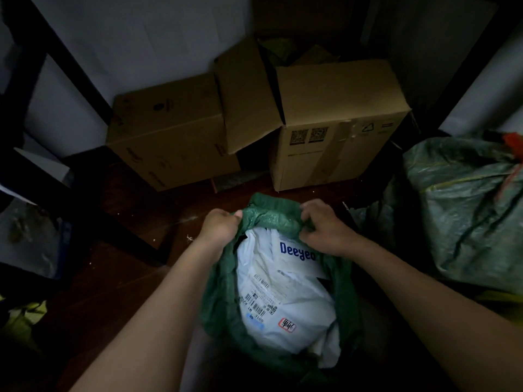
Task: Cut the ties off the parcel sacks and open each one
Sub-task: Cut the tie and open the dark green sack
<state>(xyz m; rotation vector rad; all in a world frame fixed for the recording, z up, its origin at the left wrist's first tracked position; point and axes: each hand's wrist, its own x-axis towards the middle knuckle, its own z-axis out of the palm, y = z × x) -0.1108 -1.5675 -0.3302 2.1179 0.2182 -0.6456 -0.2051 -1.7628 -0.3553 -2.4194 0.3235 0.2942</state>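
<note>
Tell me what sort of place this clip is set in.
Probably a dim parcel storeroom or sorting corner. Cardboard boxes stand against the wall, a green sack holds labelled white parcels, and another tied sack lies on the right.

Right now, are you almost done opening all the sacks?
Not yet. Done: this green sack is untied and its mouth is open, showing white parcels inside. In hand: the left hand and right hand both grip the far rim, pulling it wider. Left: the other sack on the right looks closed, with something red at its top.
</note>
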